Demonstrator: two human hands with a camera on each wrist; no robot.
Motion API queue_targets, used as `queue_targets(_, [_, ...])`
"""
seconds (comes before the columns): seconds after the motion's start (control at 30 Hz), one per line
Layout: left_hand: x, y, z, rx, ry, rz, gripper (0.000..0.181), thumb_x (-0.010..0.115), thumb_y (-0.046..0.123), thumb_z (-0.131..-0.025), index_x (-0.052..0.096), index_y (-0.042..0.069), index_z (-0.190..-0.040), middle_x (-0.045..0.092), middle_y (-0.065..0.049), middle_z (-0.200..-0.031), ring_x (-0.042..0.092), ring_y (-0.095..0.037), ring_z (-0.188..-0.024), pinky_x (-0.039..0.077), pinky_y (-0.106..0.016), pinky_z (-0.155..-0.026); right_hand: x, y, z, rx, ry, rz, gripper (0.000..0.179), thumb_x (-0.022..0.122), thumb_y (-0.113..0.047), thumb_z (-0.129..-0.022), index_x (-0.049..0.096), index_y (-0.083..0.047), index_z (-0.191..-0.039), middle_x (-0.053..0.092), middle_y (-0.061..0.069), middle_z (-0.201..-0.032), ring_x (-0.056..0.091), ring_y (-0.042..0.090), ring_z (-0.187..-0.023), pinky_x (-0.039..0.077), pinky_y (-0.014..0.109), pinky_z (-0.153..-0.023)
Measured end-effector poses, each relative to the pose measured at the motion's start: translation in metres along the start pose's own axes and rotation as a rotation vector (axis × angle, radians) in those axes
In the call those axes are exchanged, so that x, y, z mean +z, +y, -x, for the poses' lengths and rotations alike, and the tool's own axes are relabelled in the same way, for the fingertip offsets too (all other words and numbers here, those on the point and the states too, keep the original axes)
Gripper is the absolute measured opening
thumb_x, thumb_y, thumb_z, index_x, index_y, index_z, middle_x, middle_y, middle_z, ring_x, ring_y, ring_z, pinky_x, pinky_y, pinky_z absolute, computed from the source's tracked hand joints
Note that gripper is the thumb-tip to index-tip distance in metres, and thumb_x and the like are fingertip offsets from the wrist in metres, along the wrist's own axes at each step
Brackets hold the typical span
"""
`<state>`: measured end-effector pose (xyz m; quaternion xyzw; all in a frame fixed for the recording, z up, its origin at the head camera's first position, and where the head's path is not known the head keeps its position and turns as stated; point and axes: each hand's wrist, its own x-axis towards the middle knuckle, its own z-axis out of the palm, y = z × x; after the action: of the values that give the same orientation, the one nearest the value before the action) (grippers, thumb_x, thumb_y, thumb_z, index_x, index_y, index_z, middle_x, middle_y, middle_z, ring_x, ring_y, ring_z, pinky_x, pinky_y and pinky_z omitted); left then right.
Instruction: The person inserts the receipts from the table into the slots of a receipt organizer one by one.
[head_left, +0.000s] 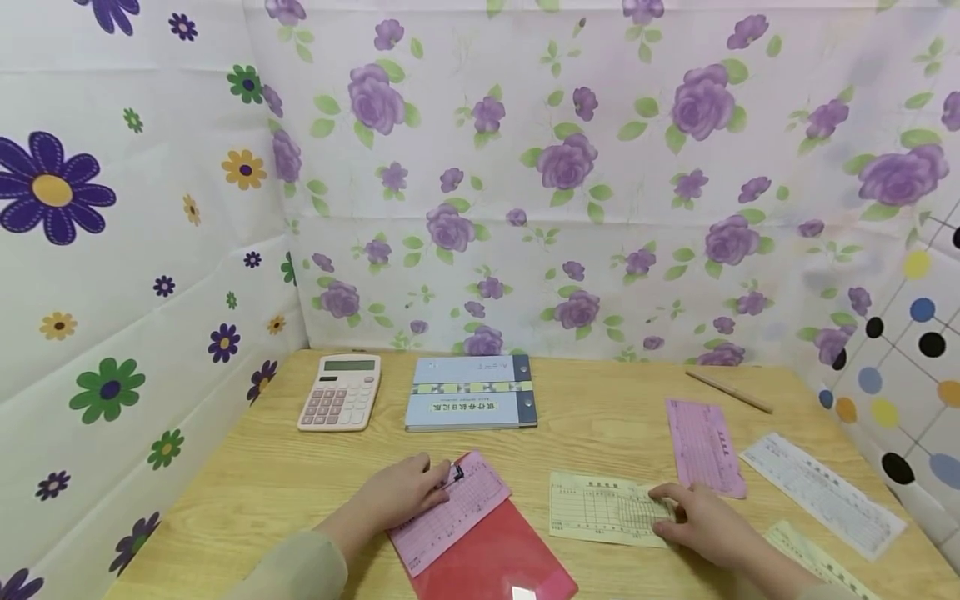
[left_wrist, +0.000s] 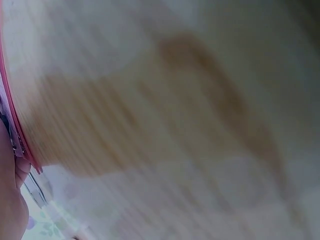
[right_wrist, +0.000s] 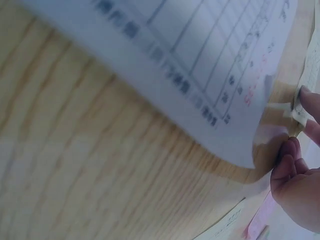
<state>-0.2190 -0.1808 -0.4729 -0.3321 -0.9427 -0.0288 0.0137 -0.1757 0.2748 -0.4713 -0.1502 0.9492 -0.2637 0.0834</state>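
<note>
A red clipboard [head_left: 502, 550] lies at the front of the table, a pink slip [head_left: 453, 517] across its top under the black clip [head_left: 457, 473]. My left hand [head_left: 408, 492] grips the clipboard's top left, fingers near the clip. In the left wrist view, only part of the left hand [left_wrist: 12, 195] shows beside the red edge. To the right is a yellow printed slip [head_left: 600, 508]. My right hand [head_left: 708, 525] has curled fingers and thumb at its right edge, pinching it. The right wrist view shows the right hand [right_wrist: 300, 185] at that paper's edge.
Around the right arm are another pink slip [head_left: 705, 446], a white slip [head_left: 825, 492] and a second yellow slip [head_left: 813, 558]. A calculator [head_left: 341, 393], a blue account book [head_left: 472, 393] and a thin brown stick [head_left: 727, 392] lie farther back, before a flowered curtain [head_left: 517, 225].
</note>
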Motion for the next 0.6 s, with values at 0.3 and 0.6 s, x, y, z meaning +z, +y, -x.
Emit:
queue_targets(0.3, [0.000, -0.001, 0.000, 0.011, 0.005, 0.007, 0.044, 0.050, 0.043, -0.095, 0.052, 0.017, -0.131, 0.041, 0.003, -0.082, 0.038, -0.008, -0.062, 0.036, -0.024, -0.054, 0.000, -0.006, -0.001, -0.001, -0.014, -0.077, 0.046, 0.072, -0.026, -0.082, 0.058, -0.001, -0.118, 0.048, -0.002, -0.070, 0.042, 0.010, -0.060, 0.036, 0.025, -0.054])
queue_targets(0.6, [0.001, 0.000, 0.000, 0.005, 0.012, 0.018, 0.044, 0.051, 0.042, -0.095, 0.052, 0.017, -0.131, 0.043, 0.002, -0.084, 0.039, -0.009, -0.063, 0.037, -0.024, -0.056, -0.012, -0.017, -0.007, 0.158, 0.047, -0.450, 0.041, 0.065, -0.017, -0.087, 0.053, -0.002, -0.124, 0.041, 0.009, -0.091, 0.042, 0.020, -0.081, 0.041, 0.025, -0.063])
